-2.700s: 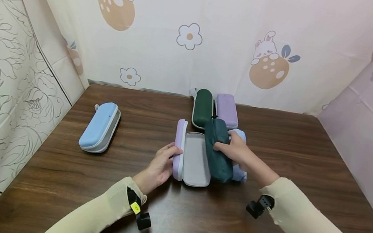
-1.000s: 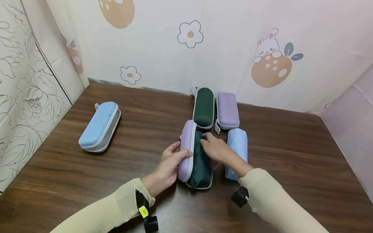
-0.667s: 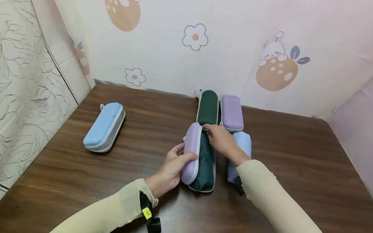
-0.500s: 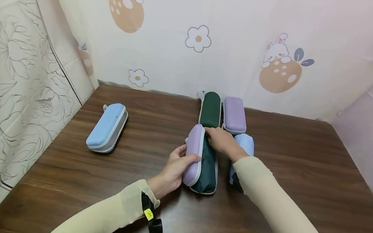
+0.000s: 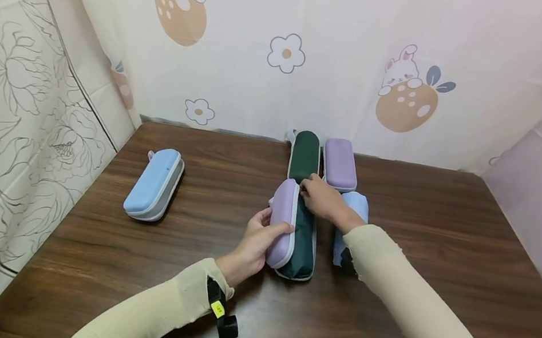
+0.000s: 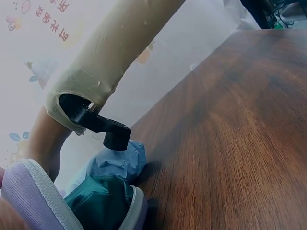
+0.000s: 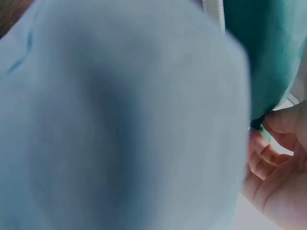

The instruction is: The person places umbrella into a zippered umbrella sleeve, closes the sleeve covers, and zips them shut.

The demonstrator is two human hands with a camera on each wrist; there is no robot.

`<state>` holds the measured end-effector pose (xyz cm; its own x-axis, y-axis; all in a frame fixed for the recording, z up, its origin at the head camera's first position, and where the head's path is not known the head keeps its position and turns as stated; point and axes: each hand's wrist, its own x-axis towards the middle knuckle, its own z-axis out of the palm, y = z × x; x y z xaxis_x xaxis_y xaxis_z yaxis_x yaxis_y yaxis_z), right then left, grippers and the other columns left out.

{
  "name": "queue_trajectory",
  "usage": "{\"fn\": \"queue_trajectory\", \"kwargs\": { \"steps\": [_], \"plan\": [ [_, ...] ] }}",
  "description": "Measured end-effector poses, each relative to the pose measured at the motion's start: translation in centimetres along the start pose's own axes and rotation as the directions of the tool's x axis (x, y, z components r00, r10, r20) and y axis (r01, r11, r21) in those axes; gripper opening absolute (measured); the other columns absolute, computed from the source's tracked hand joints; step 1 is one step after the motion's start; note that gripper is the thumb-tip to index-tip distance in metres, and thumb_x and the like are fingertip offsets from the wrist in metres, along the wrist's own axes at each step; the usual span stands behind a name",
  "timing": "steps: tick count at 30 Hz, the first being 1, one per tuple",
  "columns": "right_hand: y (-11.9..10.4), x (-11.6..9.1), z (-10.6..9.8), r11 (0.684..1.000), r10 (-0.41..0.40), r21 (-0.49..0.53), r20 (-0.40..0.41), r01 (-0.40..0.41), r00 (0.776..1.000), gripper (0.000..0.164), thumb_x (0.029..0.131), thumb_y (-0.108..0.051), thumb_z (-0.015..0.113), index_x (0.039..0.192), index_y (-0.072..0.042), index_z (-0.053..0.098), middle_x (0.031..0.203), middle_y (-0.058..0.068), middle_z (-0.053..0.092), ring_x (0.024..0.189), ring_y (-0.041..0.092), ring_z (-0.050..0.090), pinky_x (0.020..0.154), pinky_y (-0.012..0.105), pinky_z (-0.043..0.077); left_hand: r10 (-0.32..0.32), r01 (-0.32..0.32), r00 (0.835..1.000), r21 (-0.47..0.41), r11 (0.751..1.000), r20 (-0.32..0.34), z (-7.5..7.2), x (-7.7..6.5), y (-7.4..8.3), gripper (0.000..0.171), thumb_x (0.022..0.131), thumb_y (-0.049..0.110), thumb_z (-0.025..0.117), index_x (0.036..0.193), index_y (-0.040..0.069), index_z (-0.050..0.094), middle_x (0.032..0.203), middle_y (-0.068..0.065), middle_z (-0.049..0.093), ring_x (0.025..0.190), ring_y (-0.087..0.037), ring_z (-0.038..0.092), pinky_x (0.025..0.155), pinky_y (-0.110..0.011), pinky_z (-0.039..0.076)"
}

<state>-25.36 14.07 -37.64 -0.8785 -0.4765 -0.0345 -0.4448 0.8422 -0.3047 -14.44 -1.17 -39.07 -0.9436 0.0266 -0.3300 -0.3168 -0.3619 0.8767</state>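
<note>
A purple zip case (image 5: 286, 206) stands half open at mid-table, and my left hand (image 5: 255, 245) holds its raised lid, thumb on the outer face. In its tray lies a dark green folded umbrella (image 5: 302, 243), whose shiny fabric also shows in the left wrist view. At the umbrella's far end, my right hand (image 5: 324, 199) bends over it; in the right wrist view the thumb and curled fingers pinch around its dark tip. Under my right wrist lies a light blue folded umbrella (image 5: 357, 204), which blurs across most of that view (image 7: 144, 120).
Behind the open case lie a dark green zip case (image 5: 305, 153) and another purple zip case (image 5: 340, 164). A light blue zip case (image 5: 153, 182) sits at the left of the wooden table (image 5: 356, 337). A printed curtain (image 5: 334, 85) hangs along the back edge.
The dark green umbrella has been moved from above the case's right side down into its tray. My right hand has shifted to its far end, and the purple lid has been tilted over it.
</note>
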Motion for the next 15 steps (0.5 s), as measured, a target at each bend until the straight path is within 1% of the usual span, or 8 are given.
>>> {"fn": "queue_trajectory", "kwargs": {
  "steps": [3, 5, 9, 12, 15],
  "plan": [
    [0.19, 0.11, -0.07, 0.998, -0.023, 0.056, -0.022, 0.025, 0.999, 0.021, 0.095, -0.003, 0.050, 0.106, 0.008, 0.065, 0.097, 0.019, 0.054, 0.087, 0.030, 0.055, 0.078, 0.041, 0.048, -0.004, 0.004, 1.000, 0.002, 1.000, -0.001, -0.01, -0.01, 0.06, 0.078, 0.071, 0.001, 0.067, 0.141, -0.006, 0.033, 0.138, -0.022, 0.041, 0.120, -0.032, 0.043, 0.104, -0.043, 0.034],
    [0.34, 0.20, -0.01, 0.994, -0.030, 0.102, -0.039, 0.034, 0.999, 0.020, 0.094, 0.001, 0.052, 0.104, 0.011, 0.066, 0.097, 0.022, 0.060, 0.089, 0.032, 0.058, 0.078, 0.042, 0.049, -0.007, 0.007, 1.000, 0.007, 1.000, -0.003, 0.02, -0.05, 0.08, 0.078, 0.072, 0.002, 0.068, 0.142, -0.005, 0.033, 0.139, -0.021, 0.041, 0.120, -0.032, 0.043, 0.104, -0.044, 0.034],
    [0.44, 0.12, 0.11, 0.983, 0.008, 0.182, -0.078, 0.007, 0.997, 0.016, 0.090, 0.004, 0.057, 0.098, 0.012, 0.069, 0.094, 0.023, 0.067, 0.084, 0.031, 0.062, 0.074, 0.041, 0.052, -0.018, 0.018, 1.000, 0.035, 0.999, -0.009, 0.08, -0.22, 0.12, 0.080, 0.072, 0.003, 0.069, 0.142, -0.004, 0.033, 0.141, -0.021, 0.040, 0.121, -0.032, 0.043, 0.104, -0.045, 0.034],
    [0.52, -0.10, 0.12, 0.971, 0.034, 0.240, -0.109, -0.007, 0.993, 0.015, 0.088, 0.005, 0.058, 0.094, 0.011, 0.070, 0.088, 0.020, 0.068, 0.077, 0.028, 0.060, 0.068, 0.038, 0.051, -0.032, 0.033, 0.999, 0.105, 0.994, -0.011, 0.12, -0.28, 0.11, 0.081, 0.072, 0.004, 0.071, 0.143, -0.002, 0.032, 0.142, -0.020, 0.038, 0.120, -0.033, 0.043, 0.102, -0.046, 0.036],
    [0.61, -0.28, 0.02, 0.953, 0.053, 0.303, -0.121, -0.013, 0.991, 0.016, 0.088, 0.004, 0.056, 0.088, 0.009, 0.071, 0.076, 0.016, 0.065, 0.067, 0.024, 0.055, 0.061, 0.033, 0.047, -0.050, 0.052, 0.999, 0.196, 0.979, -0.013, 0.20, -0.29, 0.17, 0.084, 0.073, 0.007, 0.075, 0.144, 0.002, 0.030, 0.143, -0.018, 0.037, 0.119, -0.034, 0.043, 0.099, -0.048, 0.037]
  ]
}}
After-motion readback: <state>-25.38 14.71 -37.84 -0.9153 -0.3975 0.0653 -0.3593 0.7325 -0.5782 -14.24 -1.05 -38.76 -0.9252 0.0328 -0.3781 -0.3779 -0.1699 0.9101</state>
